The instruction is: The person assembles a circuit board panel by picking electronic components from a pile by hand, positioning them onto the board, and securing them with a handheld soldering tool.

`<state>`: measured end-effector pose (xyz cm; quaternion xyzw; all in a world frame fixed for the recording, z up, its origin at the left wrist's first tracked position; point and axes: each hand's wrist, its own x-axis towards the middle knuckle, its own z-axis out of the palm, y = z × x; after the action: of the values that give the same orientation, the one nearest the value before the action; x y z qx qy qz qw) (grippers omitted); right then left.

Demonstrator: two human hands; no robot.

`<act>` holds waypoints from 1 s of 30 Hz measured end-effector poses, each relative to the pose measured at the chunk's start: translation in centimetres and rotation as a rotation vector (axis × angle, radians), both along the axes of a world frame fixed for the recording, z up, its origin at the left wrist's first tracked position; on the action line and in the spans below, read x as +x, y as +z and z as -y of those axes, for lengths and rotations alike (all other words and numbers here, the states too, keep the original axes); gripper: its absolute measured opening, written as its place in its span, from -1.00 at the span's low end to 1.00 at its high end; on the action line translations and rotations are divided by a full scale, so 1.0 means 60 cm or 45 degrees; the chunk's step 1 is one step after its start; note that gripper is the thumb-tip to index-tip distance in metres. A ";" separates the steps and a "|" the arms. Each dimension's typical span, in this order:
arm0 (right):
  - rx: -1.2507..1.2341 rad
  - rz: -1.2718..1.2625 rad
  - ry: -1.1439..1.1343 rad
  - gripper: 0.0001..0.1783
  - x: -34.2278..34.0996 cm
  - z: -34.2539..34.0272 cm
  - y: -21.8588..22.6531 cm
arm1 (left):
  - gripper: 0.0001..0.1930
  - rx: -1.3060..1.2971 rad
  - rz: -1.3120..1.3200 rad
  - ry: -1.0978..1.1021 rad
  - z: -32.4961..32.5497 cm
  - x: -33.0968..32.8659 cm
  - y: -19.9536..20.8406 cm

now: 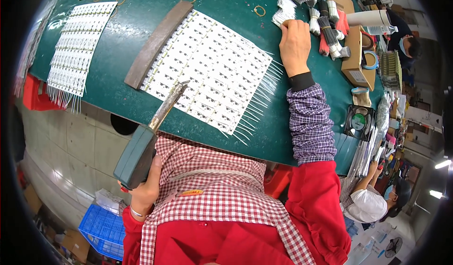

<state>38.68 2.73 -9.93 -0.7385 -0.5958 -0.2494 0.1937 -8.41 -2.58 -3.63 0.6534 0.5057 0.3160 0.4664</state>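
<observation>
My left hand (pixel 147 184) is wrapped around the handle of a teal soldering gun (pixel 137 154). Its long, brown-stained metal tip reaches over a large white sheet of small circuit boards (pixel 212 66). Thin white wires (pixel 257 109) stick out along that sheet's right edge. A dark flat bar (pixel 158 45) lies along its left edge. Beyond the sheet's far right corner, my right hand (pixel 295 47) has its fingers curled together at the near end of a pile of short white wires (pixel 285 11). The fingertips touch the pile and are partly hidden.
Another wired board sheet (pixel 80 43) lies at the left of the green table (pixel 111 71). Bundled wires (pixel 325 26), a cardboard box (pixel 355 57) with tape rolls, and a small fan (pixel 359 122) stand at right. A blue crate (pixel 101 229) is on the floor; a co-worker (pixel 370 203) sits at right.
</observation>
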 end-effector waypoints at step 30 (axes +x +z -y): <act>0.002 -0.731 0.482 -0.68 -0.381 0.148 0.055 | -0.80 0.159 -0.051 -0.115 0.022 -0.024 0.018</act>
<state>15.79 -6.14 -6.65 -0.6548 -0.6431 0.0085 0.3970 -9.85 -3.87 -2.57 0.7095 0.4642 0.3125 0.4284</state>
